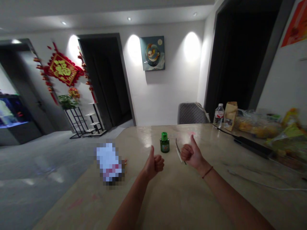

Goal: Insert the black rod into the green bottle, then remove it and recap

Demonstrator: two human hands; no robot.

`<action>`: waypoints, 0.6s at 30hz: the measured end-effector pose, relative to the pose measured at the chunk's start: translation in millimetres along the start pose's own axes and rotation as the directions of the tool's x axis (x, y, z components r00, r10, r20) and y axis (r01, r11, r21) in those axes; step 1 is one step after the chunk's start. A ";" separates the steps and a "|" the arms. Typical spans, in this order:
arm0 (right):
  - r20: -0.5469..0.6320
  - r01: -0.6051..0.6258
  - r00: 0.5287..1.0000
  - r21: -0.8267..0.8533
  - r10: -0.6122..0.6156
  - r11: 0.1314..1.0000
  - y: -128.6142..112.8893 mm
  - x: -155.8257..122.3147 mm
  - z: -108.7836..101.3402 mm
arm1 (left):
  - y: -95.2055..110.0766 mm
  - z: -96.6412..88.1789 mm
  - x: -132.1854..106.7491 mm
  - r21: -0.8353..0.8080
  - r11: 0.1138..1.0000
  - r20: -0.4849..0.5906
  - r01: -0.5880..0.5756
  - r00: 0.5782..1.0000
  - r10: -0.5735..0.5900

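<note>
Well, the left hand [154, 163] and right hand [192, 155] clench empty beside a green bottle [164, 143], its label unreadable. A black wire [177, 147] lies on the table [182, 198].

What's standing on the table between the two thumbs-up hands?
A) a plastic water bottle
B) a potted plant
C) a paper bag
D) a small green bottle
D: the small green bottle stands on the table just beyond and between the left hand and right hand.

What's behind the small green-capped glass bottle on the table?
Beyond the green-capped glass bottle lies the beige stone tabletop, then a gray quilted chair back; the table edge hides the chair's lower part.
</note>
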State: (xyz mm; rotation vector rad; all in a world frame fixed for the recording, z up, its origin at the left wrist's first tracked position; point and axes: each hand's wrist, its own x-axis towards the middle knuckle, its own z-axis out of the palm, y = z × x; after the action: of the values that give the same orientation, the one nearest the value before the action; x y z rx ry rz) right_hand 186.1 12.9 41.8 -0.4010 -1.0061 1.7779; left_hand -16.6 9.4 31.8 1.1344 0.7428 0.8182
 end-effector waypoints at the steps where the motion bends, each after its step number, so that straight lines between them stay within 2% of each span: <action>1: 0.067 -0.039 0.997 0.078 0.034 0.996 1.4 -1.9 0.3 | -0.2 -1.3 -1.8 -0.144 0.989 0.064 0.029 0.998 -0.020; 4: 0.213 -0.214 0.961 0.174 0.176 0.961 15.5 -5.0 -2.7 | -5.4 -6.8 -5.5 -0.340 0.927 0.190 0.159 0.977 -0.098; 7: 0.296 -0.444 0.869 0.112 0.397 0.889 36.4 -4.0 -6.2 | -11.9 -12.0 -6.1 -0.368 0.885 0.254 0.284 0.947 -0.198; 9: 0.267 -0.531 0.824 0.058 0.499 0.845 46.3 -2.5 -6.2 | -14.0 -13.7 -6.0 -0.366 0.870 0.272 0.332 0.932 -0.241; 12: 0.179 -0.577 0.803 -0.007 0.568 0.817 50.5 -1.7 -3.5 | -13.9 -13.9 -5.6 -0.336 0.868 0.271 0.366 0.920 -0.283; 14: 0.146 -0.583 0.801 -0.028 0.580 0.812 48.3 -2.2 -1.2 | -13.2 -14.8 -4.7 -0.314 0.890 0.211 0.330 0.939 -0.273; 15: 0.141 -0.575 0.807 -0.027 0.573 0.817 46.6 -2.4 -0.1 | -13.0 -16.0 -4.0 -0.311 0.911 0.145 0.272 0.961 -0.237; 17: 0.126 -0.521 0.847 -0.002 0.517 0.853 43.2 -1.8 1.7 | -13.3 -20.1 -1.8 -0.292 0.952 -0.053 0.089 0.993 -0.109; 18: 0.099 -0.466 0.881 0.018 0.463 0.884 41.6 -0.7 2.2 | -14.0 -22.6 -0.5 -0.262 0.965 -0.165 -0.013 0.986 -0.031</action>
State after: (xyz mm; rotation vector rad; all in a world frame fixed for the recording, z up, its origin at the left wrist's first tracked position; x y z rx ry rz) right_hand 159.7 5.4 10.4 -0.5763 -0.9899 2.2633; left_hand -33.5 16.7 12.5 0.8310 0.7528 0.9827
